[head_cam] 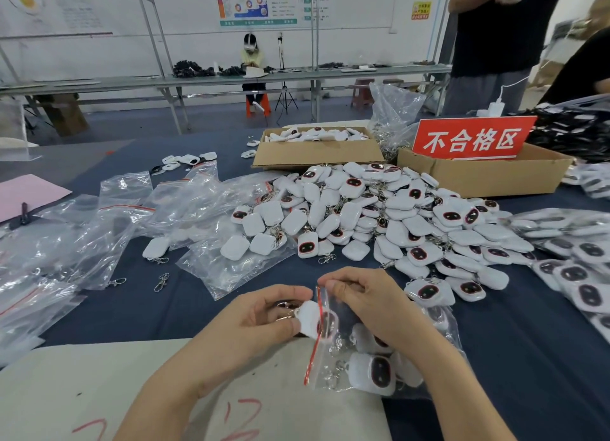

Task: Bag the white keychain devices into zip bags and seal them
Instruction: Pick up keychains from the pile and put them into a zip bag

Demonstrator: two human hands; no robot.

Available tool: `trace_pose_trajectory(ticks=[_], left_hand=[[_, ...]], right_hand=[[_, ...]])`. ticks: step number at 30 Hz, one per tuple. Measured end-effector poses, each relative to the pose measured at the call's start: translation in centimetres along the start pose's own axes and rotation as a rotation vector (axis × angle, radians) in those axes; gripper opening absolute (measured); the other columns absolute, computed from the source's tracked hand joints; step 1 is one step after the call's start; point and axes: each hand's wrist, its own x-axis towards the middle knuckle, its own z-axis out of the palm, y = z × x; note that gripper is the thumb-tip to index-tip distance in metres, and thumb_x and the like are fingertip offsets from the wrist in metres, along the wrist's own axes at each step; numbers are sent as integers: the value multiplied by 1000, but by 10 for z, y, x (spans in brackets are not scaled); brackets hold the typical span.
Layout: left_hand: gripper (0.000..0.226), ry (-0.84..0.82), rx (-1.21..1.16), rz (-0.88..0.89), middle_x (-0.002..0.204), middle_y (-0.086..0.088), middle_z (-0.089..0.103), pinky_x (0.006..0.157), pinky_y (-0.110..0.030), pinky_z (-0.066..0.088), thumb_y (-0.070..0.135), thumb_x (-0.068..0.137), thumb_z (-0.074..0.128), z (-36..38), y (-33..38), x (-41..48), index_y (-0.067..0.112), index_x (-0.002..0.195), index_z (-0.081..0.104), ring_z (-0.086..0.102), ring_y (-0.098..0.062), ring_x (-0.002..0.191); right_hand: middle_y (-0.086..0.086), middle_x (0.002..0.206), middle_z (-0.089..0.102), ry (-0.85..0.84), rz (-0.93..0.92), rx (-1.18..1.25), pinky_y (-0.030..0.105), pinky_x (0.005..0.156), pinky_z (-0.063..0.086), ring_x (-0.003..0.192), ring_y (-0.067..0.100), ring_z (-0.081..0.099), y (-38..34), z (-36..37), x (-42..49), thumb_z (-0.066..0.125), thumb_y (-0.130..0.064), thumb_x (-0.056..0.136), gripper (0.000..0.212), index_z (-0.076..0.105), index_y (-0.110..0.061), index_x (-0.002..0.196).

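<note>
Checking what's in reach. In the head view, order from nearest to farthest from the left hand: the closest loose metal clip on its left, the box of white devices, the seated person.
1. Loose metal clip, just left of the left hand.
2. Box of white devices, farther back, slightly right.
3. Seated person, far across the room.

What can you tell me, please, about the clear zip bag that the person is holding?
The clear plastic zip bag has a red strip along its mouth, open toward the left. It lies half on the dark blue cloth, half on a pale board. Several white keychain devices with dark oval faces are inside. The right hand pinches its top edge; the left hand holds another white device halfway in.
</note>
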Motion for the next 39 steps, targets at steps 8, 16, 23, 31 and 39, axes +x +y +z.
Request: trace_pose_trajectory(ticks=[8,16,23,31,39], left_hand=[[42,192,189,76,83,-9,66,57,-27,46,16,99,58,52,-12,12,51,122,59,54,-15,66],[33,371,333,196,93,4,76,92,-38,52,20,104,46,31,-13,14,43,121,62,69,-17,92],[29,676,568,189,82,24,70,63,-8,41,14,103,45,10,-23,23,36,114,61,55,4,59],[29,635,653,181,85,28,69,72,-7,40,16,103,43,15,-24,22,39,115,57,62,3,85],[30,619,664,189,85,28,69,81,-22,48,15,103,44,15,-25,22,35,119,59,64,4,93]], right_hand=[[-20,87,74,40,-29,19,12,75,50,84,-5,67,-2,1,1,64,-20,96,21,74,-38,94],[-27,97,67,198,-117,-86,6,76,43,90,-14,56,-4,-7,-4,58,-27,99,21,68,-40,113],[10,165,15,422,305,-653,50,124,10,153,30,6,17,-32,-10,43,-35,104,49,36,-25,152],[1,125,50,425,119,-618,35,90,42,102,19,47,15,-24,-9,55,-19,98,27,57,-28,124],[3,143,45,363,209,-639,38,110,30,133,23,41,15,-20,-5,59,-42,96,61,32,-24,149]])
